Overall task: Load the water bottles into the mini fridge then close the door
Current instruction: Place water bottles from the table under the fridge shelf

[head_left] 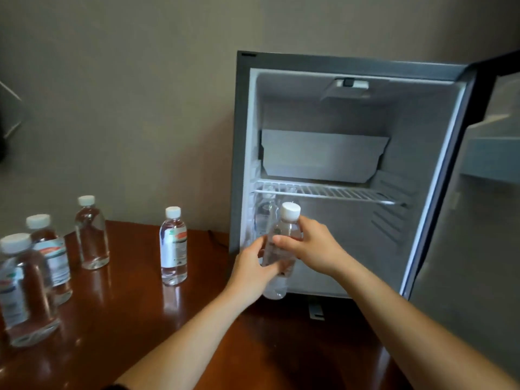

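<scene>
Both hands, left hand (pixel 253 266) and right hand (pixel 315 246), grip closed around upright bottle (pixel 278 249) at fridge (pixel 323 63) mouth, lower left; it could bump the bottle inside (pixel 265 218), tipping it.

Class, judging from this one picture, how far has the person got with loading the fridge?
Done: at least one bottle already stands inside the fridge, lower left, under the shelf. In hand: both the left hand and right hand hold a bottle at the opening. Left: four bottles on the table still to load, and the door is open, still to be closed.
</scene>
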